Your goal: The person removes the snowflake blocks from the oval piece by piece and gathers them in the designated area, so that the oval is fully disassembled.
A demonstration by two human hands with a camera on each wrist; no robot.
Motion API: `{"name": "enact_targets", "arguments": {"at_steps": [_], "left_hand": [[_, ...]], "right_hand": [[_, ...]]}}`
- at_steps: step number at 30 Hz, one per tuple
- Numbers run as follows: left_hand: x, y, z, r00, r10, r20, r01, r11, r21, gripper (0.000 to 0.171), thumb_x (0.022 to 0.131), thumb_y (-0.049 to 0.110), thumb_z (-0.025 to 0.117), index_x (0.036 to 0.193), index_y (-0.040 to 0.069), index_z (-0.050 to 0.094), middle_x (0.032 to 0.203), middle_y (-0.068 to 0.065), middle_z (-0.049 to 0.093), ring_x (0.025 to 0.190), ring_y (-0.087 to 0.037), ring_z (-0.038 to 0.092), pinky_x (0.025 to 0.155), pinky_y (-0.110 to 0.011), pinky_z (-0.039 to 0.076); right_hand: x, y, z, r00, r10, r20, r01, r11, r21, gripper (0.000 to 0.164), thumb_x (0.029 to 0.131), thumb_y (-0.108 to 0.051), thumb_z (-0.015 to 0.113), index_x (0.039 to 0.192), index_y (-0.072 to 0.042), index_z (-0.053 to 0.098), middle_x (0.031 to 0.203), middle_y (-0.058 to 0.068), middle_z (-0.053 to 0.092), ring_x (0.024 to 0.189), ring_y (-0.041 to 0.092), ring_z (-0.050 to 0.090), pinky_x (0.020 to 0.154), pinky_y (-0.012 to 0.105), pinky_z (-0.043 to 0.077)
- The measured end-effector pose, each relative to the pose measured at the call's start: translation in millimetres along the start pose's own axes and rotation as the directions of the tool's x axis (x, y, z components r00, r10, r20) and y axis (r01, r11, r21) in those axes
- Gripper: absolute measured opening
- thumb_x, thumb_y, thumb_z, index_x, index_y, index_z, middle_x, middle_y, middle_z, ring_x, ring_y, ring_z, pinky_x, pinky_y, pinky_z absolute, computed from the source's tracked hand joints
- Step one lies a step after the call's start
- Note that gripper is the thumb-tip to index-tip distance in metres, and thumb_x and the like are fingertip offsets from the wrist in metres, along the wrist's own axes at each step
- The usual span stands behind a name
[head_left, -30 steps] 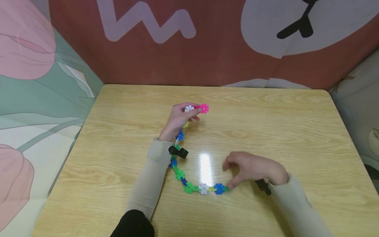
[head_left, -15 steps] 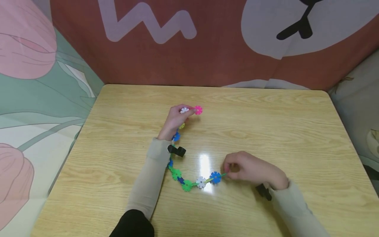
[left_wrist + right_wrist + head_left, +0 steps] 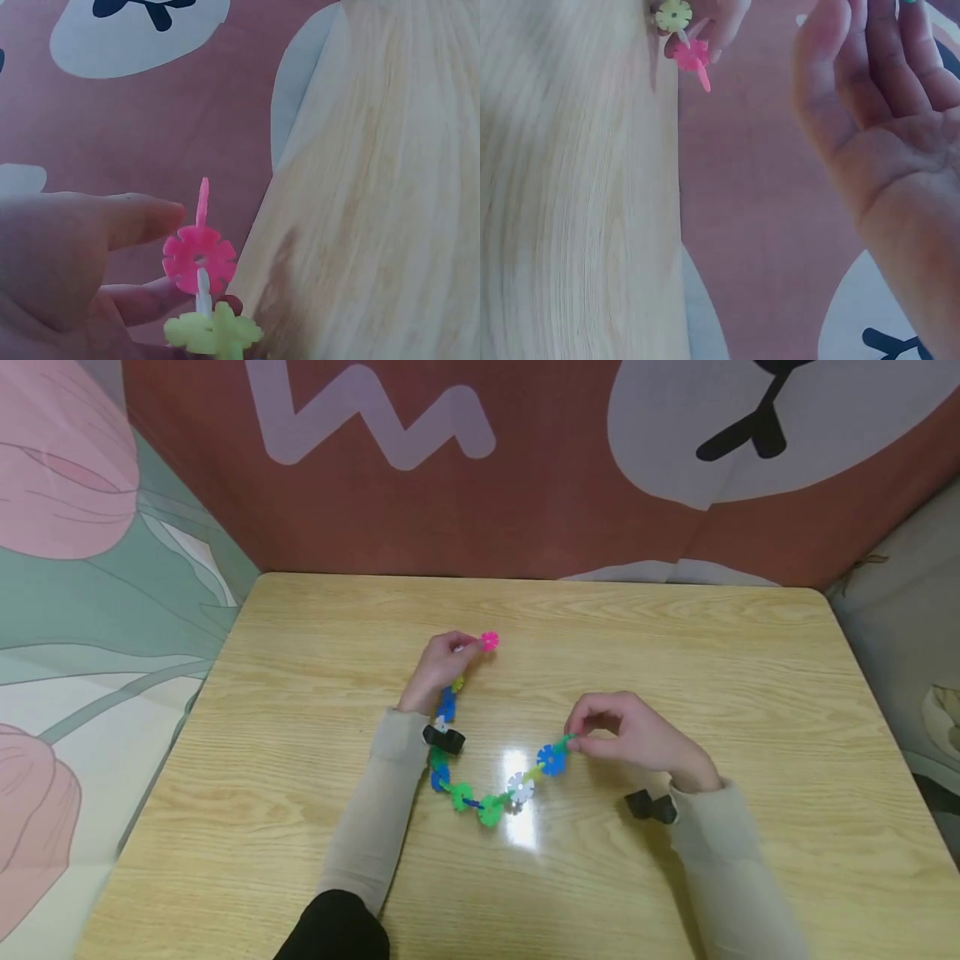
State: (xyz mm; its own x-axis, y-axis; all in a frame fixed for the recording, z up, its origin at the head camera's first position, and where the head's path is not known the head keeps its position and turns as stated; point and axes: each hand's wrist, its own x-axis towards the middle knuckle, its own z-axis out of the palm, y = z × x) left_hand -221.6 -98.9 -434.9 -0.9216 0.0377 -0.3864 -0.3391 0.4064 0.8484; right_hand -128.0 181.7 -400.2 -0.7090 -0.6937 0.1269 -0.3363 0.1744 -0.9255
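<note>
A chain of flower-shaped plastic snowflake discs (image 3: 491, 810) in green, blue, white, yellow and pink hangs in a curve between both hands. My left hand (image 3: 442, 664) pinches its far end beside a pink disc (image 3: 489, 642); in the left wrist view, thumb and fingers are around the pink disc (image 3: 199, 259), with a yellow disc (image 3: 214, 330) below. My right hand (image 3: 637, 735) pinches the other end at a green disc (image 3: 566, 742), next to a blue disc (image 3: 551, 760). Part of the chain is hidden behind the left wrist's black camera mount.
The wooden table (image 3: 712, 652) lies under both hands, its far edge against a reddish-brown printed wall (image 3: 540, 510). A leaf-and-flower patterned panel (image 3: 180, 568) borders the left side. Black camera mounts (image 3: 444, 740) sit at the wrists.
My right hand has taken hold of the green end disc and lifted it up and away from me, the chain's near part following. My left hand has shifted slightly left and nearer.
</note>
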Motion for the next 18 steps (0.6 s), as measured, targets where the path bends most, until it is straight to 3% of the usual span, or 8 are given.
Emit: {"name": "enact_targets", "arguments": {"at_steps": [4,8,10,13,15,18], "left_hand": [[0.2,-0.3,-3.1,0.999,0.039,0.014,-0.040,0.996,0.079,0.043,0.092,0.039,0.062,0.124,0.010,0.061,0.131,-0.009,0.057,0.119,-0.027,0.050,0.100,-0.043,0.042],[0.8,0.3,-6.8,0.994,0.107,0.009,-0.107,0.970,0.218,0.057,0.095,0.040,0.056,0.141,0.008,0.047,0.144,-0.014,0.049,0.135,-0.035,0.040,0.110,-0.049,0.035],[0.7,0.0,-9.0,0.995,0.102,0.002,-0.099,0.964,0.246,0.062,0.096,0.041,0.054,0.147,0.009,0.039,0.149,-0.015,0.042,0.141,-0.037,0.032,0.113,-0.052,0.030],[-0.3,-0.4,-11.9,0.998,0.061,-0.004,-0.059,0.975,0.214,0.068,0.096,0.042,0.053,0.152,0.013,0.028,0.155,-0.014,0.033,0.144,-0.037,0.026,0.116,-0.053,0.025],[-1.3,-0.6,-13.7,0.999,0.040,-0.004,-0.039,0.982,0.187,0.071,0.096,0.042,0.054,0.154,0.016,0.023,0.157,-0.013,0.029,0.145,-0.035,0.025,0.116,-0.053,0.024],[-3.5,-0.2,-16.9,0.999,0.043,-0.022,-0.036,0.971,0.237,0.075,0.095,0.044,0.054,0.155,0.016,0.018,0.159,-0.013,0.024,0.147,-0.035,0.021,0.117,-0.059,0.015]], "right_hand": [[7,3,-1,0.998,0.052,-0.017,-0.052,0.998,0.041,0.012,0.090,0.000,0.065,0.100,-0.006,0.066,0.092,0.007,0.066,0.081,0.016,0.064,0.075,0.031,0.056],[13,0,-2,0.997,0.071,0.010,-0.072,0.992,0.105,0.016,0.095,-0.002,0.058,0.110,-0.002,0.064,0.097,0.010,0.065,0.078,0.027,0.067,0.071,0.041,0.058],[16,0,-3,0.997,0.067,0.023,-0.070,0.988,0.136,0.014,0.097,-0.002,0.055,0.108,-0.002,0.064,0.096,0.012,0.064,0.077,0.032,0.066,0.070,0.044,0.058],[18,0,-3,0.998,0.063,0.027,-0.067,0.986,0.153,0.011,0.098,-0.004,0.053,0.104,-0.004,0.062,0.095,0.012,0.065,0.079,0.034,0.065,0.071,0.044,0.058],[19,1,-4,0.998,0.065,0.017,-0.067,0.987,0.148,0.011,0.098,-0.005,0.053,0.105,-0.004,0.062,0.095,0.012,0.065,0.079,0.030,0.066,0.072,0.044,0.058],[20,3,-5,0.998,0.059,0.000,-0.058,0.986,0.155,0.013,0.098,-0.004,0.053,0.107,-0.002,0.062,0.098,0.011,0.067,0.083,0.024,0.068,0.073,0.045,0.058]]}}
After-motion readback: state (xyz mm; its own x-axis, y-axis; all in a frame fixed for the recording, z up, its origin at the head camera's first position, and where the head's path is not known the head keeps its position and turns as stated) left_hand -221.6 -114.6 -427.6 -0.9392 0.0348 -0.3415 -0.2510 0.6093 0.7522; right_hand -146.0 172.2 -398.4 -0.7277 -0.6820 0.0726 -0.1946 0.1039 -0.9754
